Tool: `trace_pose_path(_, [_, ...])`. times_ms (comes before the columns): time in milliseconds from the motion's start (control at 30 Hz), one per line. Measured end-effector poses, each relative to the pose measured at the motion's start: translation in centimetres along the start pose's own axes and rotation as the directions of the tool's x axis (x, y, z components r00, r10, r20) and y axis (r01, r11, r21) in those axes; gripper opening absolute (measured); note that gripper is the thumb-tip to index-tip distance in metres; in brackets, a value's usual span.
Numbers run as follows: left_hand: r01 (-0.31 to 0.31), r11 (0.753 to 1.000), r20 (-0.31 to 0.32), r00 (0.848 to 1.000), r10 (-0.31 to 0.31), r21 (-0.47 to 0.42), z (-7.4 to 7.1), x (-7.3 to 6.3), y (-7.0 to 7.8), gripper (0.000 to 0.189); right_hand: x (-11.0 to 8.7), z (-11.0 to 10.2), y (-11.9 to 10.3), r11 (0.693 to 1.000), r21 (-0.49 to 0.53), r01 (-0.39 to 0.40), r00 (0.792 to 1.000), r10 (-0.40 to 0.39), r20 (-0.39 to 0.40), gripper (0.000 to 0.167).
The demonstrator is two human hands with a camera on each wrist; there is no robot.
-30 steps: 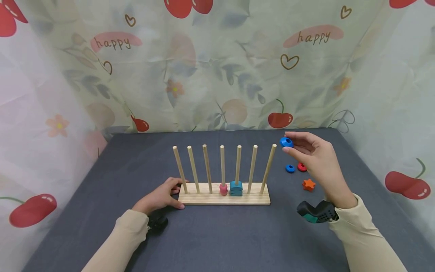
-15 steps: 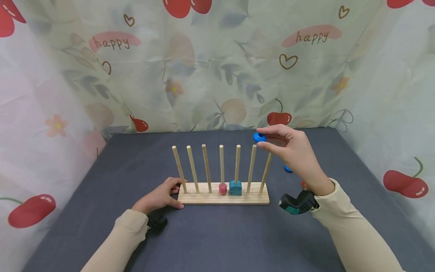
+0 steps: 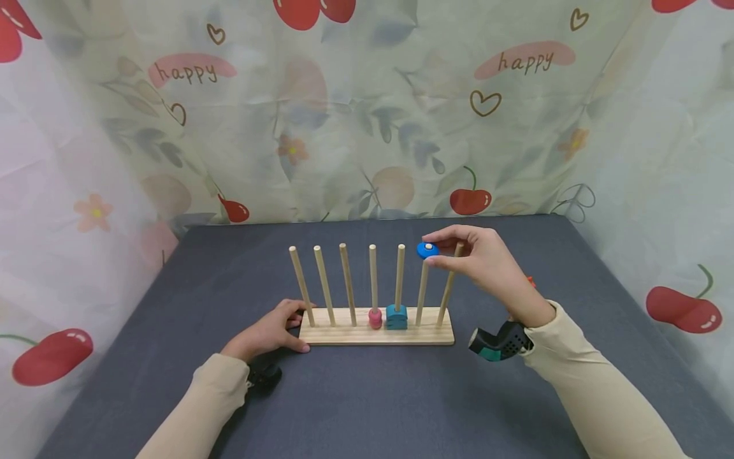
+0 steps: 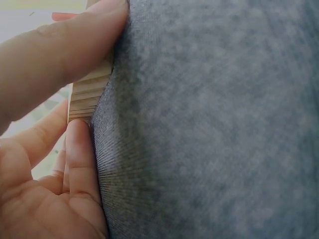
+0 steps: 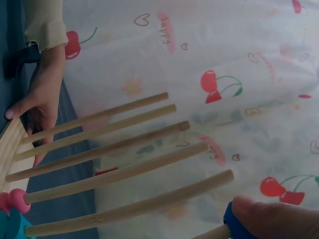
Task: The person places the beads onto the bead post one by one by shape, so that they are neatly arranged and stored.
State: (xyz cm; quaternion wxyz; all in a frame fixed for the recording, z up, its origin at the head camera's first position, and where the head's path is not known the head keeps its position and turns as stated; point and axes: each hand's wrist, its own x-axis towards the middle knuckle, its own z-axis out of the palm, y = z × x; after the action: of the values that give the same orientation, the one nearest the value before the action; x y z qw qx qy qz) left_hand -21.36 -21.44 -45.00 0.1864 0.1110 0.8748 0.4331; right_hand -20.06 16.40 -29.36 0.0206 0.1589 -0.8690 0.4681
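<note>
Threaded over a wooden peg (image 3: 422, 294), a blue ring (image 3: 421, 252) pinched by fingers of the right hand (image 3: 484, 258) is best lowered level, the pegboard base (image 3: 378, 340) gripped by the left hand (image 3: 274, 329).

Table (image 3: 367, 401): one, flat-topped, covered in dark grey-blue cloth (image 3: 172, 306). Directly upon it: one wooden stand (image 3: 376, 337), pale, long and narrow, lying flat near the table's middle, with seven pegs (image 3: 374, 277) in a row. One small orange piece (image 3: 531, 280), right of the stand and farther back, mostly hidden by the right hand (image 3: 482, 261); shape not readable.
</note>
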Motion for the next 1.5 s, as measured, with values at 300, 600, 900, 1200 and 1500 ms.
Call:
trace_pose_path(300, [0.011,1.0,-0.005,1.0,-0.011,0.003,0.1,0.0,-0.1,0.08,0.7,1.1,2.8,0.994,0.087,-0.06,0.996,0.054,0.077,0.039])
trace_pose_path(600, [-0.006,1.0,-0.014,1.0,0.006,0.007,0.0,0.0,0.2,0.078,0.4,3.3,6.4,0.995,0.06,-0.084,0.986,0.074,0.149,0.035])
trace_pose_path(900, [-0.004,1.0,-0.011,1.0,0.004,0.016,0.0,-0.1,0.4,0.079,-0.1,6.0,9.9,0.997,-0.045,-0.062,0.98,0.069,0.185,0.027])
trace_pose_path(1200, [0.001,1.0,-0.011,1.0,0.0,0.024,0.0,-0.1,0.5,0.077,-0.2,7.3,12.1,0.994,-0.104,-0.035,0.976,0.057,0.211,0.024])
trace_pose_path(1500, [-0.004,1.0,-0.007,1.0,0.004,0.014,0.0,-0.2,0.5,0.077,0.0,7.9,13.1,0.994,-0.108,-0.011,0.975,0.035,0.22,0.027])
